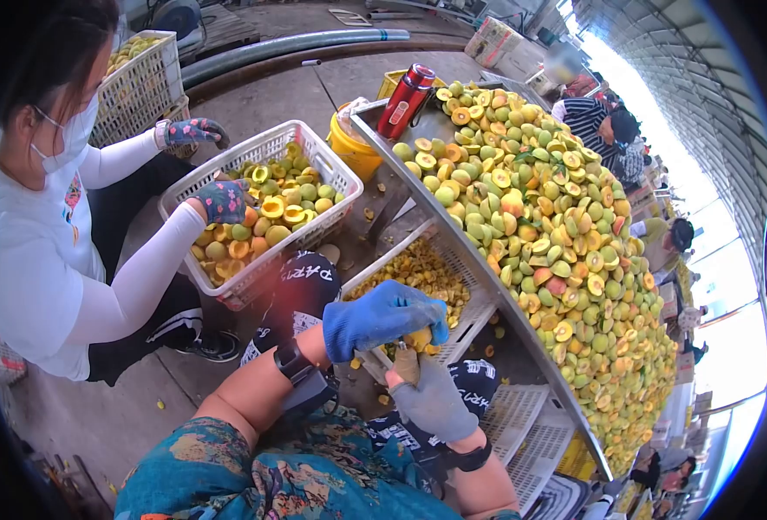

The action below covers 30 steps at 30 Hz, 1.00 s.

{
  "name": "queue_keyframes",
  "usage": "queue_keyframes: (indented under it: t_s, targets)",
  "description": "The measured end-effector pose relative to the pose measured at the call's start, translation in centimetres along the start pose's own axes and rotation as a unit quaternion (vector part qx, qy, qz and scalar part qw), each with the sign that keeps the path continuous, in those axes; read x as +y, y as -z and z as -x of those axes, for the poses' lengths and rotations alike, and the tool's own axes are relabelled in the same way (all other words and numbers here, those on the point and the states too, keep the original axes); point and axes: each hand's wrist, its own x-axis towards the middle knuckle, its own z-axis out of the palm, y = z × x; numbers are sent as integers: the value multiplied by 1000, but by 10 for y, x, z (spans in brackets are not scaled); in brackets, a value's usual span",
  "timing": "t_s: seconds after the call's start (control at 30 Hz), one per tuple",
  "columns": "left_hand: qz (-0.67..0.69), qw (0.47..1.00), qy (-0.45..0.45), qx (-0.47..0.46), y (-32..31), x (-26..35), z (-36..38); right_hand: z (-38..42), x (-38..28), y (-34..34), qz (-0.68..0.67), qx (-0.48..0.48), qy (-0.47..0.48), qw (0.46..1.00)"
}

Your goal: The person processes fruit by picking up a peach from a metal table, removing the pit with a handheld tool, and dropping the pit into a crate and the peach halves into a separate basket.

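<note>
My left hand [381,321], in a blue glove, is closed around a yellow peach piece [420,339] held over my lap. My right hand [435,400], in a grey glove with a tan thumb tip, is closed just below it, close to the fruit. Something small and shiny shows by its thumb, but I cannot make out what it is. Beneath and beyond my hands, a white crate [479,322] holds small yellow peach scraps [414,276]. Past it, a metal-edged table [487,276] bears a large heap of halved green-yellow peaches [557,234].
At left, a masked co-worker [41,251] in flowered gloves reaches into a white crate [301,230] of peach halves. A red thermos [407,101] stands on the table corner above a yellow bucket [353,149]. White crates [535,451] lie at lower right. Other people work beyond the heap.
</note>
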Motion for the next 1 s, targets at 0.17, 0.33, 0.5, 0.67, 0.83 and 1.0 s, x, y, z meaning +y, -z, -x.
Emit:
queue_keyframes:
  t_s: [0.17, 0.33, 0.5, 0.67, 0.83, 1.0]
  targets:
    - [276, 959, -25, 60, -16, -32, -12, -13, 12, 8, -280, -97, -40, 954]
    - [512, 836, 81, 178, -13, -51, -29, -28, 28, 6, -118, 14, 12, 993]
    - [573, 808, -5, 138, 9, -71, -50, -51, 68, 14, -407, 76, 35, 909]
    - [505, 851, -25, 142, 11, -55, -40, -48, 59, 40, -632, 67, -4, 772]
    - [480, 864, -11, 154, 8, -51, -38, -51, 55, 38, -503, 231, -53, 831]
    - [398, 904, 8, 159, 4, -56, -49, -39, 45, 40, -531, 149, -14, 834]
